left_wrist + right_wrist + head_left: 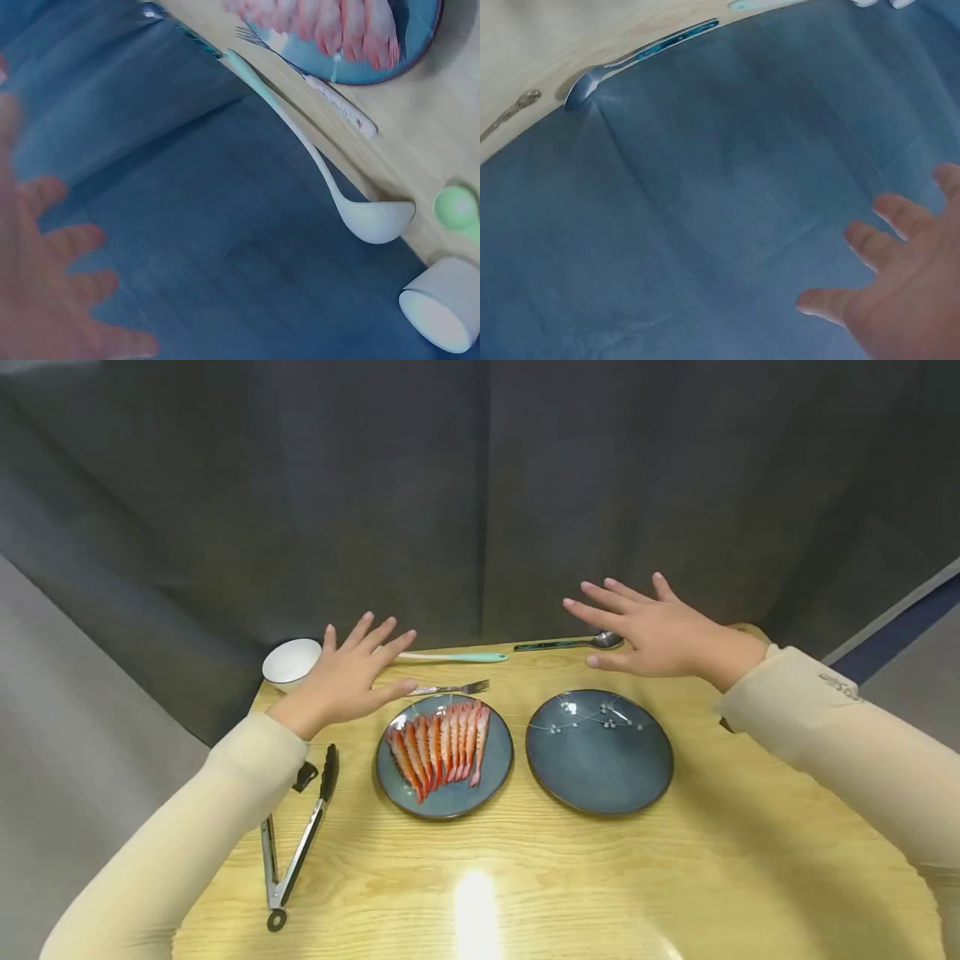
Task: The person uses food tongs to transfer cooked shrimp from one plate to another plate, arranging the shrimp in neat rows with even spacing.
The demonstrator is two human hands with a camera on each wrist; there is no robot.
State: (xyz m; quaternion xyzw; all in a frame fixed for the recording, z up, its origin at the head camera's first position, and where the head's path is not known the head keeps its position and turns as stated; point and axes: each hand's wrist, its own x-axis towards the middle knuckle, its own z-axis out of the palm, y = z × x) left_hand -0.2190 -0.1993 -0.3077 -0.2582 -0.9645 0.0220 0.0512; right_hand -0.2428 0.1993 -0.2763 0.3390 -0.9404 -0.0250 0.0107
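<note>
Both hands are raised over the table with fingers spread and nothing in them. My left hand (347, 683) is above the table's left side, between a white bowl (285, 662) and a blue plate (497, 758) bearing a row of red-and-white shrimp (442, 743). Over the back right, my right hand (660, 633) overlaps the bowl end of a metal spoon (609, 641) in the head view. Below it lies a second blue plate (600, 768) with white blossoms. In the wrist views, the left fingers (75, 289) and right fingers (870, 244) show against dark cloth.
Open tongs (306, 843) lie at the left, partly behind the left sleeve. A fork (471, 687) lies behind the shrimp plate. Along the back edge rests a white ladle (375, 221) with a mint handle, near a small green scoop (455, 208). A dark curtain (420, 510) hangs behind.
</note>
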